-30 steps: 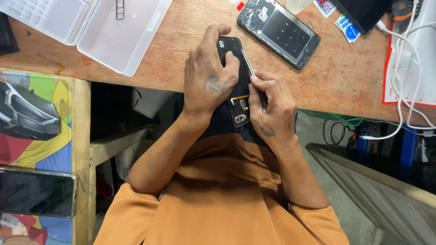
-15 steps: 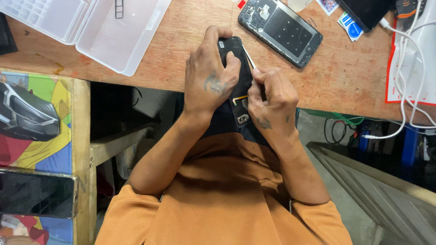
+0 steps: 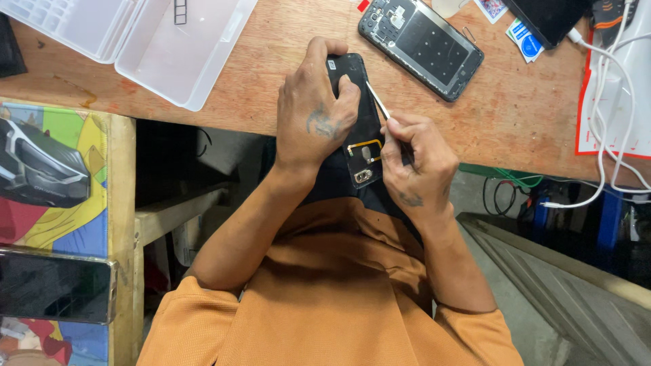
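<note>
**Prying at the black cover, tool tip now higher**

Holding steady on the left, small shift on the right. Versus half a second ago, the right hand [image 3: 413,163] sits about where it was, but the tool [image 3: 377,100] points further up along the cover's right edge; the left thumb stays pressed on the upper part.

Left hand [image 3: 315,115] is wrapped around the cover [image 3: 363,146], fingers curled over its far end, thumb on its inner face. Closed grip, cover held at the bench [image 3: 271,88] edge, lower end hanging past the edge toward the person's chest.

Right hand is pinched shut on the thin light tool, touching the cover's right side beside the gold flex loop. Tool tip lies just beside the left thumb.

Cover sits between both hands, left hand over its top half, right hand against its lower right.

Nearby: open phone [image 3: 420,44] lying up-right on the bench, well apart from the hands; clear plastic box [image 3: 169,61] up-left; white cables [image 3: 610,88] far right.
</note>
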